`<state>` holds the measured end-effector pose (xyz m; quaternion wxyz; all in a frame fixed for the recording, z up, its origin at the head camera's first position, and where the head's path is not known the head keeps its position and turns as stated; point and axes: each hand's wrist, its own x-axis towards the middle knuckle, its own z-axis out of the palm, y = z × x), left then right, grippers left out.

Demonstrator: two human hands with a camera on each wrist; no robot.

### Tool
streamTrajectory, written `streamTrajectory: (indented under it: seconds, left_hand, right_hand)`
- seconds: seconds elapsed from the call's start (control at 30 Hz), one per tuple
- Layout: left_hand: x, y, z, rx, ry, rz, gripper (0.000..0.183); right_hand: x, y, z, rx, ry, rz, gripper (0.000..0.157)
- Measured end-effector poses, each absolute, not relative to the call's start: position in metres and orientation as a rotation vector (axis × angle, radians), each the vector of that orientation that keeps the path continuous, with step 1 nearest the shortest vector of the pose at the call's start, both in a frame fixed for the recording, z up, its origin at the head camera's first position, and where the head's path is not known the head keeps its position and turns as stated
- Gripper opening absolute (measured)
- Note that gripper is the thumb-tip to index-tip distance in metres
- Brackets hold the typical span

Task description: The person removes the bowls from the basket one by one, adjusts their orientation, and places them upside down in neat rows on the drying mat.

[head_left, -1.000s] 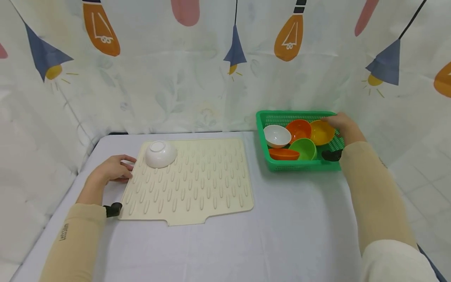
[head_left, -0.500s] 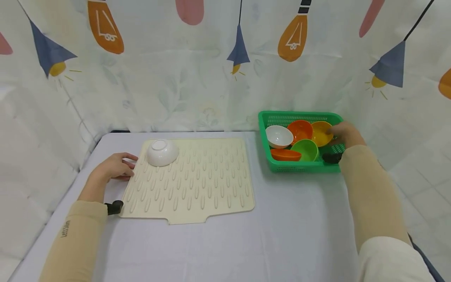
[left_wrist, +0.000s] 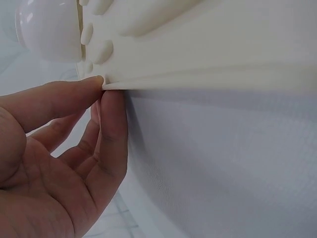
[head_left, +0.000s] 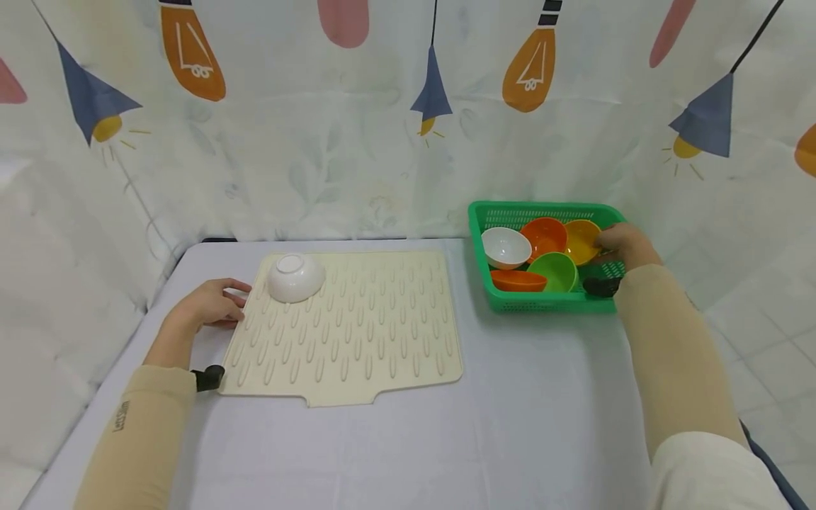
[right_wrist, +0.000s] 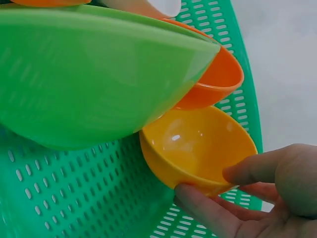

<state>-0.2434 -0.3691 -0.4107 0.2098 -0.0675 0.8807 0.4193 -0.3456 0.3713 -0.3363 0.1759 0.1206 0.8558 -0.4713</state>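
Note:
My left hand (head_left: 213,303) pinches the left edge of a cream ridged drying mat (head_left: 357,326); in the left wrist view the thumb lies on top and a finger underneath. A white bowl (head_left: 296,278) sits upside down at the mat's far left corner. On the right, my right hand (head_left: 627,244) reaches into a green plastic basket (head_left: 542,303). It pinches the rim of a yellow bowl (right_wrist: 198,144), thumb inside and fingers against the outer wall. Beside that bowl are a green bowl (right_wrist: 99,74) and an orange bowl (right_wrist: 223,74).
The basket also holds a white bowl (head_left: 506,246) and another orange bowl (head_left: 518,281) lying at the front. A white cloth (head_left: 408,453) covers the table. A printed curtain (head_left: 370,156) hangs along the back edge.
My right hand has shifted from the yellow bowl's far right rim down to its near right side, and its fingers now pinch the rim. The left hand stays at the mat's edge.

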Motion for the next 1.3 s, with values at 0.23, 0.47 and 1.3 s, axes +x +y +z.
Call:
streamTrajectory:
  seconds: [0.23,0.47,1.3]
  left_hand:
    - [-0.241,-0.369,-0.411,-0.176,2.453,1.159,0.07]
    - [-0.244,-0.368,-0.409,-0.177,2.456,1.166,0.07]
    - [-0.241,-0.368,-0.412,-0.175,2.465,1.16,0.069]
  right_hand:
    - [-0.356,0.381,-0.344,0.418,2.544,-1.305,0.052]
    - [-0.355,0.39,-0.332,0.441,2.627,-1.259,0.057]
    - [-0.326,0.392,-0.285,0.257,2.532,-1.341,0.065]
